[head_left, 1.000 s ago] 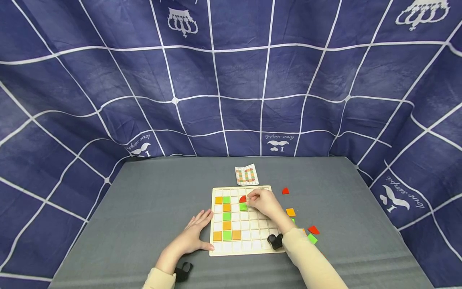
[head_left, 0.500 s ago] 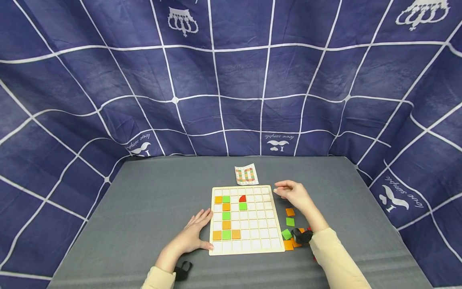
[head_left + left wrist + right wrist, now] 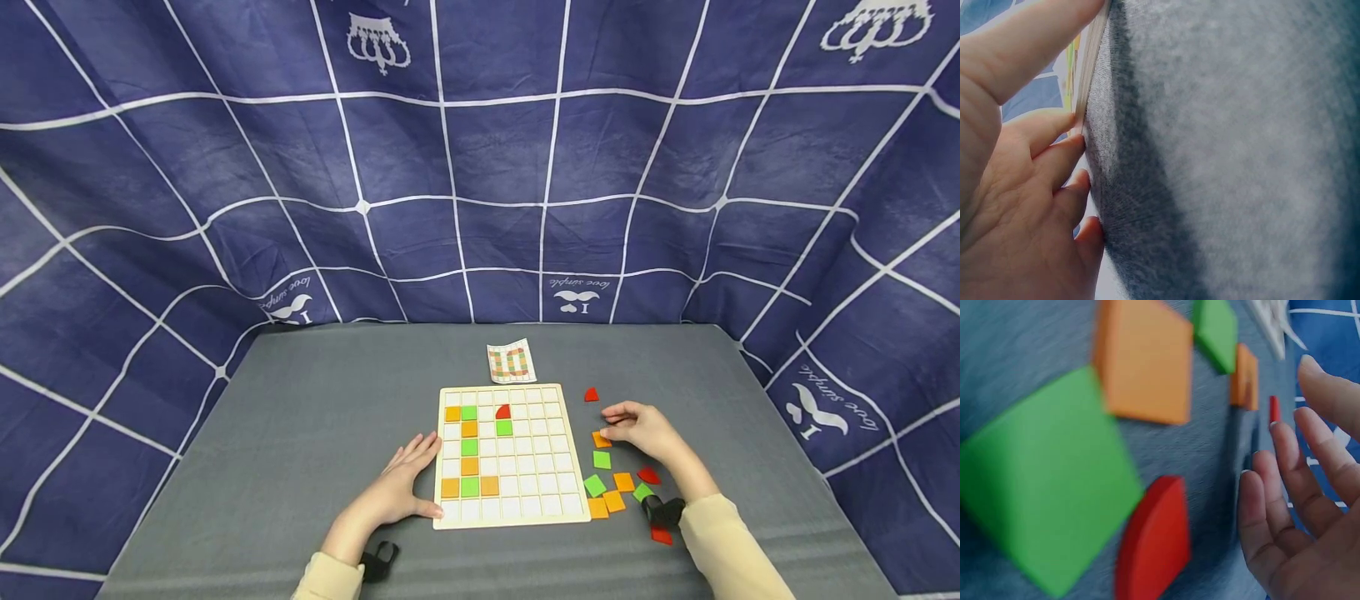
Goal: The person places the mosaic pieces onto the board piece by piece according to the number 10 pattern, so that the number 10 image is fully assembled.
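Observation:
In the head view a pale wooden grid board (image 3: pixel 529 485) lies on the table, with several orange and green square tiles and a red quarter-round piece (image 3: pixel 503 412) in its cells. Just under the red piece is a green tile (image 3: pixel 504 428). My left hand (image 3: pixel 393 490) touches the board's left edge with thumb and fingers spread. My right hand (image 3: pixel 651 435) hovers right of the board, its fingertips at an orange tile (image 3: pixel 599 440). In the right wrist view its fingers (image 3: pixel 1292 459) are loosely bent, thumb apart, nothing between them.
A small printed pattern card (image 3: pixel 512 362) lies behind the board. Right of the board are loose pieces: a red quarter-round (image 3: pixel 592 394) farther back, green tiles (image 3: pixel 602 459), orange tiles (image 3: pixel 624 482) and another red piece (image 3: pixel 649 475). A blue curtain (image 3: pixel 495 158) hangs behind the grey table (image 3: pixel 330 400).
My right hand has left the red piece on the board, moved right past the edge, then come nearer to the loose orange tile. My left hand has stayed put.

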`<state>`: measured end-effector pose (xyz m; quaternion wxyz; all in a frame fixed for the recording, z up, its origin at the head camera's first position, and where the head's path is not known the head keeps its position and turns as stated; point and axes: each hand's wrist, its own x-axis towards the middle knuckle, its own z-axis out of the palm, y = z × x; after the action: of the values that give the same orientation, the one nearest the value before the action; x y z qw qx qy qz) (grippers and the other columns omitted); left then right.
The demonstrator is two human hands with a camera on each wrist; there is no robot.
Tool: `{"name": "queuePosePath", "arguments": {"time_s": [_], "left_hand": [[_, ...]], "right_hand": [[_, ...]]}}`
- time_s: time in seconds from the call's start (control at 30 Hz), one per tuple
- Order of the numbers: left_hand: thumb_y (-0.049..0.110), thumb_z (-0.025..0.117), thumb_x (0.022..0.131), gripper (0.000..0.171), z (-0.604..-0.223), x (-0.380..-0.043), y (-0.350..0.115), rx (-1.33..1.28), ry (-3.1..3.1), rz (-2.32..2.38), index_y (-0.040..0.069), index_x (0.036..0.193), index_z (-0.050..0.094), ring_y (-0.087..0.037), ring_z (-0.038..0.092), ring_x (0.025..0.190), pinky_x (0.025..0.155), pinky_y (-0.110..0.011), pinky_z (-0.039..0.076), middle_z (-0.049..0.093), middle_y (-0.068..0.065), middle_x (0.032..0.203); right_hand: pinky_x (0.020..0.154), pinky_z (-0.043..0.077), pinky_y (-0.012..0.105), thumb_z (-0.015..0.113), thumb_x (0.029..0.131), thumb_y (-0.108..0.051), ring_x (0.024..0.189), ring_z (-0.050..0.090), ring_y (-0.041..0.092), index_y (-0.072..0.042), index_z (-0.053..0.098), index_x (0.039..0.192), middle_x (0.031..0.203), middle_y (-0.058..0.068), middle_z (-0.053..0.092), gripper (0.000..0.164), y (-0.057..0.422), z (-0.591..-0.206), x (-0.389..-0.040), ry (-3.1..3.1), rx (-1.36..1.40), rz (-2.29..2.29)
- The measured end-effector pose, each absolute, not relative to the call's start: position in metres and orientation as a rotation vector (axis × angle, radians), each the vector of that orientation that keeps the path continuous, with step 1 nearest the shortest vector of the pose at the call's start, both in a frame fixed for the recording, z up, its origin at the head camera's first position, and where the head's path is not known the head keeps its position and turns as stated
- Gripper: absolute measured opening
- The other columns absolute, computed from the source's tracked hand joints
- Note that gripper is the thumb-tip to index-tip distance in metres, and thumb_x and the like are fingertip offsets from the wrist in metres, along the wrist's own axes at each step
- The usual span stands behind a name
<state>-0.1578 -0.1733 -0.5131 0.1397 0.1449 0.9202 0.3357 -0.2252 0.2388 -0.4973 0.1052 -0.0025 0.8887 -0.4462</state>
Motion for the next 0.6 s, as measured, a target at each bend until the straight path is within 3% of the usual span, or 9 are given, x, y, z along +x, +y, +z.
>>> {"name": "queuePosePath", "arguments": {"time_s": [0.23, 0.6], "left_hand": [[0.022, 0.093, 0.059, 0.111, -0.5125, -0.1579, -0.1726, 0.415, 2.663, 0.966, 0.000, 0.151, 0.035, -0.041, 0.017, 0.151, 0.122, -0.060, 0.012, 0.029, -0.019, 0.160], [0.022, 0.093, 0.059, 0.111, -0.5136, -0.1576, -0.1728, 0.417, 2.659, 0.978, 0.001, 0.151, 0.035, -0.040, 0.017, 0.151, 0.122, -0.060, 0.012, 0.028, -0.018, 0.160]], "right_hand": [[0.074, 0.047, 0.028, 0.084, 0.076, -0.015, 0.084, 0.055, 0.018, -0.001, 0.070, 0.109, 0.102, 0.011, 0.066, 0.038, 0.2385, -0.5056, -0.2223, 2.710, -0.065, -1.129], [0.072, 0.045, 0.029, 0.085, 0.074, -0.012, 0.080, 0.051, 0.017, -0.007, 0.067, 0.091, 0.090, 0.004, 0.059, 0.026, 0.2302, -0.5065, -0.2177, 2.830, -0.089, -0.938]]}}
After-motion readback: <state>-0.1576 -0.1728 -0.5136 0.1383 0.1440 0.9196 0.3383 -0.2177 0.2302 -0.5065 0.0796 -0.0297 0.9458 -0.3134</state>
